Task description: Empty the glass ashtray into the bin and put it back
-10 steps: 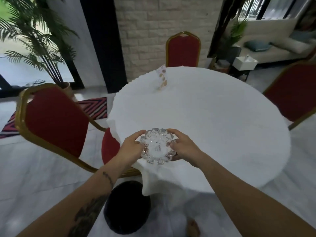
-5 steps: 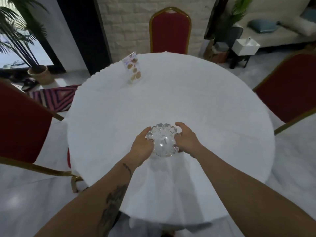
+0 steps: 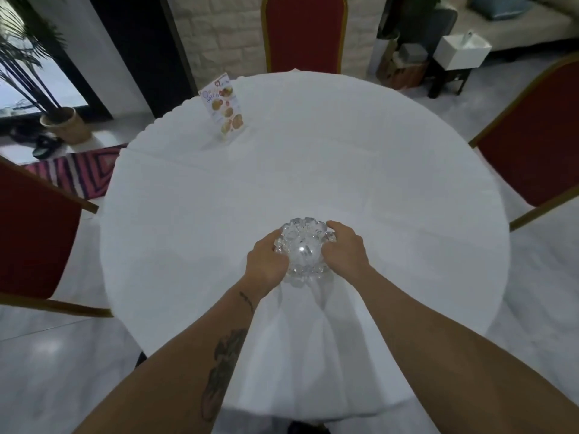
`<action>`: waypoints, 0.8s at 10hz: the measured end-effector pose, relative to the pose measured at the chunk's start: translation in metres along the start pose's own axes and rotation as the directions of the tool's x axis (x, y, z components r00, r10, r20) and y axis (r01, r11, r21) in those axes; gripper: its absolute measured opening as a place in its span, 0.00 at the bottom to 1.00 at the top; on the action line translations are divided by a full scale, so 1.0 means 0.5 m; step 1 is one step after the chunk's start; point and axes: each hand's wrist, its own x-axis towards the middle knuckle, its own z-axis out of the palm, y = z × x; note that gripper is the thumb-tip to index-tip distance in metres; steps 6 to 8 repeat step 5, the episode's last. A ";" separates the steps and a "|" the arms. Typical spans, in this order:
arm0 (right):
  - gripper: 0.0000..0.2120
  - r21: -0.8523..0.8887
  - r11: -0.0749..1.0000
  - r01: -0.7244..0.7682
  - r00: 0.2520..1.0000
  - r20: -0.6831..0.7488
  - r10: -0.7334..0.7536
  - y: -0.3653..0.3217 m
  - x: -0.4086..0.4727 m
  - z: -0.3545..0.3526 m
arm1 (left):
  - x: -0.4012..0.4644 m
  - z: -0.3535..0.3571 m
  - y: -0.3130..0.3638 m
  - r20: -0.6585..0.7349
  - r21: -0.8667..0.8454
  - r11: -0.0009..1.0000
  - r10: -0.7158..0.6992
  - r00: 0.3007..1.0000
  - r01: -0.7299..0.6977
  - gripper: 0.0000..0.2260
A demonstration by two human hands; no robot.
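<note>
A clear cut-glass ashtray (image 3: 303,250) with a knobbly rim is held between both my hands over the near half of a round table covered in a white cloth (image 3: 360,170). My left hand (image 3: 265,261) grips its left side and my right hand (image 3: 344,247) grips its right side. I cannot tell whether its base touches the cloth. The bowl looks empty. A dark sliver at the bottom edge, under the table's near side, may be the bin (image 3: 305,428); the rest of it is hidden.
A printed menu card (image 3: 224,108) stands on the far left of the table. Red chairs with gold frames stand at the far side (image 3: 304,32), the left (image 3: 31,233) and the right (image 3: 532,145). A potted palm (image 3: 62,123) and striped rug (image 3: 75,173) are at the left.
The ashtray, held in both hands, has travelled from the table's near left edge above the bin to further in over the cloth. The view has swung right, and the bin has dropped out of sight.
</note>
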 end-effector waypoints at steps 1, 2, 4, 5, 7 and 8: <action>0.26 0.006 1.000 0.019 0.999 0.025 -0.019 0.008 0.003 -0.004 | -0.003 0.001 0.005 -0.025 -0.020 0.999 -0.025 0.999 0.025 0.29; 0.28 -0.029 0.999 0.043 0.997 0.059 -0.041 0.009 0.001 -0.014 | -0.005 0.004 0.006 -0.033 -0.003 0.999 -0.043 0.999 0.043 0.28; 0.33 -0.155 0.980 0.121 0.992 0.061 -0.113 -0.002 -0.025 -0.038 | -0.029 -0.025 0.011 0.012 0.223 0.975 0.009 1.000 -0.011 0.25; 0.32 -0.208 0.959 0.194 0.981 0.067 -0.184 -0.026 -0.043 -0.034 | -0.031 -0.067 0.004 0.027 0.424 0.902 0.072 0.997 -0.077 0.29; 0.32 -0.208 0.959 0.194 0.981 0.067 -0.184 -0.026 -0.043 -0.034 | -0.031 -0.067 0.004 0.027 0.424 0.902 0.072 0.997 -0.077 0.29; 0.32 -0.208 0.959 0.194 0.981 0.067 -0.184 -0.026 -0.043 -0.034 | -0.031 -0.067 0.004 0.027 0.424 0.902 0.072 0.997 -0.077 0.29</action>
